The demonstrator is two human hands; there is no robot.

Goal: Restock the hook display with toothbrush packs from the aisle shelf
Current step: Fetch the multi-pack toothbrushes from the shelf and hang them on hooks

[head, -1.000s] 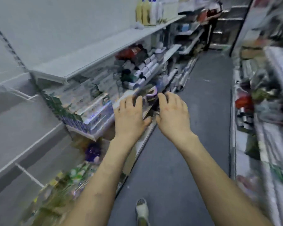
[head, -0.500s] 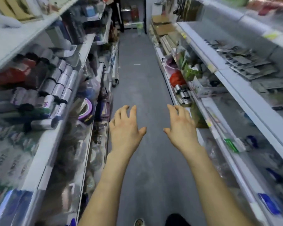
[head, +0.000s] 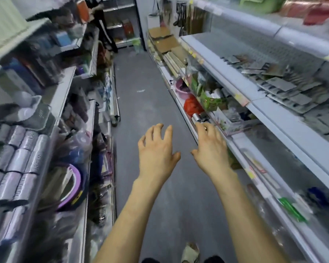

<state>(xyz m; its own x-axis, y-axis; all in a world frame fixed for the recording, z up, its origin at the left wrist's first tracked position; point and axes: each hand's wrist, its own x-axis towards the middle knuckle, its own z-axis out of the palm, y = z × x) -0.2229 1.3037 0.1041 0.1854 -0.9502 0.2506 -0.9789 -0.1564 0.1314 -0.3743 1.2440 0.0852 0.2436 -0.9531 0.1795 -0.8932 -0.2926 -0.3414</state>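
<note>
At six o'clock my pale sandalled foot (head: 190,252) is on the grey aisle floor (head: 141,103). Ahead of it both hands are empty: my left hand (head: 156,154) has its fingers spread and loosely bent, and so does my right hand (head: 211,150), which reaches toward one o'clock near the lip of the long white metal shelf (head: 254,104). I take this as the search for stock, so I should steady my head and read each shelf before I reach. The silver-wrapped rolls (head: 17,149) at nine o'clock are not what I want. The flat grey carded packs (head: 281,86) at two o'clock deserve a closer look, but they are too blurred to name. I cannot make out any toothbrush packs or the hook display from here.
</note>
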